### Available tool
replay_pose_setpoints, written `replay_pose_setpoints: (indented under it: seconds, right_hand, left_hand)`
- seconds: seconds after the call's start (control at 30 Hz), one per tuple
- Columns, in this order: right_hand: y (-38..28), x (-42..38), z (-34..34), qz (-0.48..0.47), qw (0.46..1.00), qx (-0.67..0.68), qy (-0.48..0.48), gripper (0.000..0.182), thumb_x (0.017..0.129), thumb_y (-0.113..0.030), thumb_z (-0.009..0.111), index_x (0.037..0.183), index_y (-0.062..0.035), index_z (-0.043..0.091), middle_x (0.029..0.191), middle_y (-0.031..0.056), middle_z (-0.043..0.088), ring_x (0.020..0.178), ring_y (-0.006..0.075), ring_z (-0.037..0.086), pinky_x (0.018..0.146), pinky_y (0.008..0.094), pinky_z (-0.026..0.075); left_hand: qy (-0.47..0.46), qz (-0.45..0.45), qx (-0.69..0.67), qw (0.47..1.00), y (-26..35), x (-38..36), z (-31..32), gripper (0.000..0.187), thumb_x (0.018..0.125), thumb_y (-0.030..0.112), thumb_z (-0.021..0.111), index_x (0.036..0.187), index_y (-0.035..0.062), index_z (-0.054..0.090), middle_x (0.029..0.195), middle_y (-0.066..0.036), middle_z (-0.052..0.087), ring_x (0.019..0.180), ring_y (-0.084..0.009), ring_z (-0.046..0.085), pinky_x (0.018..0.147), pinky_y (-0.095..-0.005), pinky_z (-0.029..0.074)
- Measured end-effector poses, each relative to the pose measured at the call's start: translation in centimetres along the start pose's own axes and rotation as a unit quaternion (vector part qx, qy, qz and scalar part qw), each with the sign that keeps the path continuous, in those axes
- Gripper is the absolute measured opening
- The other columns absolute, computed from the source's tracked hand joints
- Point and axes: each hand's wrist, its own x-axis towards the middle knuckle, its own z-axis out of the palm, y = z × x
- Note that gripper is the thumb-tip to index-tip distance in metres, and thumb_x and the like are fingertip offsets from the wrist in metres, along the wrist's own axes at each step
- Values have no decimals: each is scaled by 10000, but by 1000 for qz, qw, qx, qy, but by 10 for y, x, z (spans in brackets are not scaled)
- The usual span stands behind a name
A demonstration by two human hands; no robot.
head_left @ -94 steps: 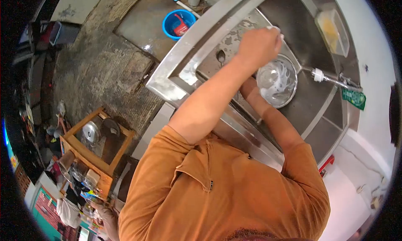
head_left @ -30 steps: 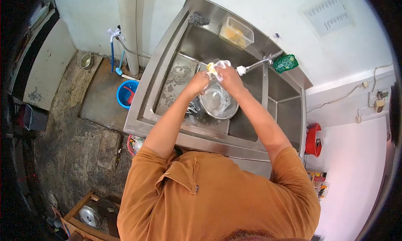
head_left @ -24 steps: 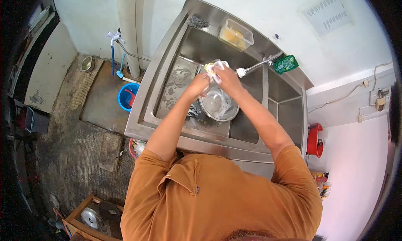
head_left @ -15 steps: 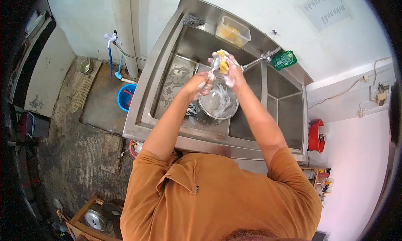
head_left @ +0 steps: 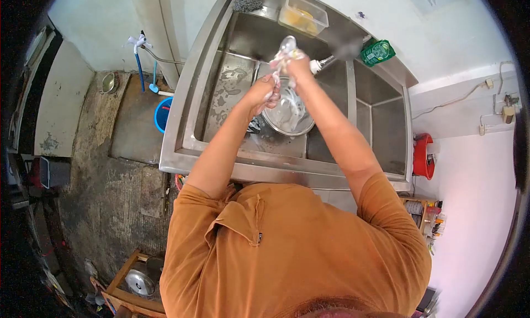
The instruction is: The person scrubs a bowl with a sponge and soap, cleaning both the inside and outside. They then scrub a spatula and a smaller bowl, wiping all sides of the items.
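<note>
My left hand (head_left: pixel 265 90), closed and foamy, grips the handle of a metal spoon (head_left: pixel 288 42) over the sink. The spoon's rounded bowl points away from me, past my fingers. My right hand (head_left: pixel 298 67) is closed around the spoon just below its bowl, blurred by motion. Little more than a pale yellow trace of the sponge in it shows. Below both hands, a round metal basin (head_left: pixel 291 134) with suds and cloudy water rests in the sink (head_left: pixel 223 105). A dark striped item (head_left: pixel 253 126) lies at its left side, partly hidden.
A faucet (head_left: pixel 326 62) reaches over the sink beside my right hand. Along the back ledge are a clear plastic container (head_left: pixel 303 17) with yellow pieces, a grey scourer (head_left: pixel 247 5) and a green pouch (head_left: pixel 377 52). A blue bucket (head_left: pixel 160 116) stands left; a red basin (head_left: pixel 423 156) hangs right.
My right hand has slid along the spoon towards me, baring its bowl. The sponge, plain to see before, is now mostly hidden. The camera view has shifted slightly.
</note>
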Motion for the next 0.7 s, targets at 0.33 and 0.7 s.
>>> replay_pose_setpoints:
  seconds: [0.33, 0.7]
  right_hand:
    - [15, -19, -6, 42, 983, -174, -32, 139, 921, -165, 609, 984, -58, 670, 813, 5, 637, 633, 107, 542, 552, 300, 445]
    - [45, -75, 6, 14, 977, -199, -70, 219, 835, -84, 585, 1042, -51, 646, 827, 100, 677, 711, 184, 644, 627, 369, 506]
  left_hand:
    - [181, 243, 62, 951, -3, 18, -17, 386, 1001, 283, 477, 1296, 34, 475, 1125, -107, 623, 977, -230, 644, 850, -366, 518]
    - [356, 247, 344, 833, -18, 26, -35, 204, 906, 157, 548, 921, -41, 592, 829, -128, 624, 763, -212, 535, 710, -383, 450]
